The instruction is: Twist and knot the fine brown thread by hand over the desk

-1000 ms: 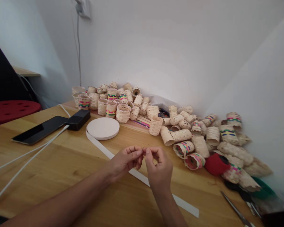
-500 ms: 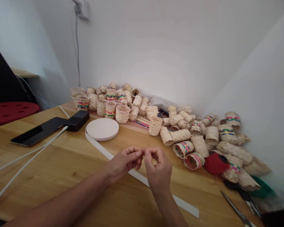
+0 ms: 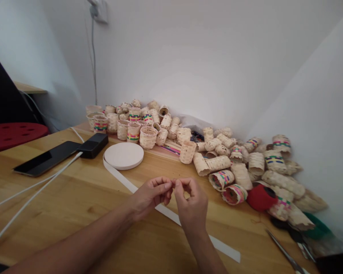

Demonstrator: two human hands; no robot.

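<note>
My left hand (image 3: 153, 195) and my right hand (image 3: 192, 204) meet fingertip to fingertip above the wooden table (image 3: 74, 198). Both pinch something very small between thumb and forefinger; it is too small to identify. Under the hands a white strip (image 3: 165, 210) runs across the table from a flat white roll (image 3: 124, 155). A red ball of thread (image 3: 261, 198) lies to the right of my right hand.
Several small woven baskets (image 3: 188, 144) are heaped along the wall from the back left to the right. A black phone (image 3: 45, 158) and a black block (image 3: 93, 144) with white cables lie at left. Scissors (image 3: 286, 253) lie at the front right. A red stool (image 3: 13, 133) stands far left.
</note>
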